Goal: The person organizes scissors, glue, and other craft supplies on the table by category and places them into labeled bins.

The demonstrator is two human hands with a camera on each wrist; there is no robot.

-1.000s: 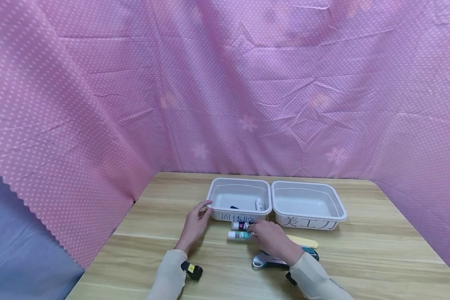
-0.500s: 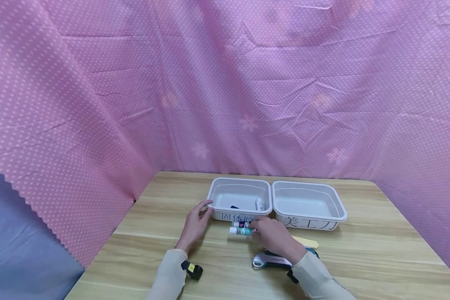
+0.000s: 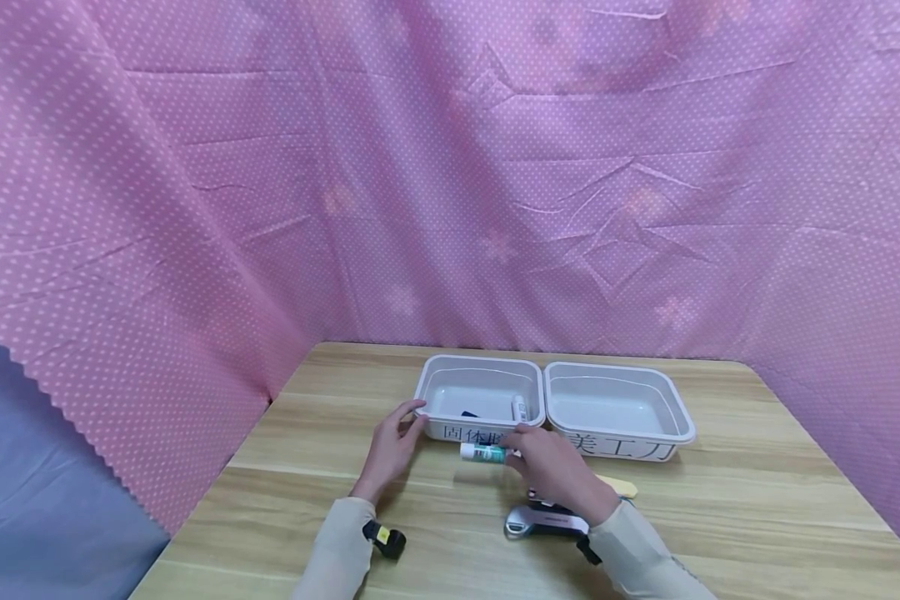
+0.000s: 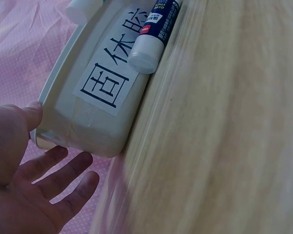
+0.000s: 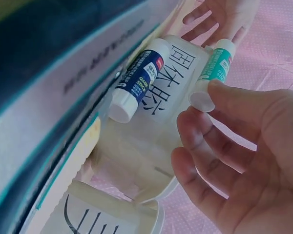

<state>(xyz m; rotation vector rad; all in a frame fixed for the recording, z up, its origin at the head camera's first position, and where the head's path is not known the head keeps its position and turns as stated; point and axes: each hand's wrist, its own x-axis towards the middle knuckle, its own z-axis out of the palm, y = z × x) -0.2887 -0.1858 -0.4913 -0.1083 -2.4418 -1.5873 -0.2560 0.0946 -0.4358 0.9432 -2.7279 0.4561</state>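
My right hand (image 3: 551,467) pinches a green-and-white glue stick (image 5: 219,63) by one end, between thumb and fingertips. The stick is held level, close to the front of the left white box (image 3: 437,429). A dark blue glue stick (image 5: 145,73) lies at the foot of that box's labelled wall and is hidden behind the green one in the head view. My left hand (image 3: 390,450) rests at the box's left front corner. Its thumb touches the rim, and the other visible fingers are extended, spread and bare of any object, in the left wrist view.
Inside the left box lie a white tube (image 3: 520,408) and a small dark thing (image 3: 468,414). A second white labelled box (image 3: 678,433) stands beside it. Utility knives, one silver-grey (image 3: 547,522) and one yellow (image 3: 621,486), lie under and beside my right forearm.
My right hand has lifted the green glue stick from the table and moved it up towards the left box, over the dark blue one. My left hand stays where it was.
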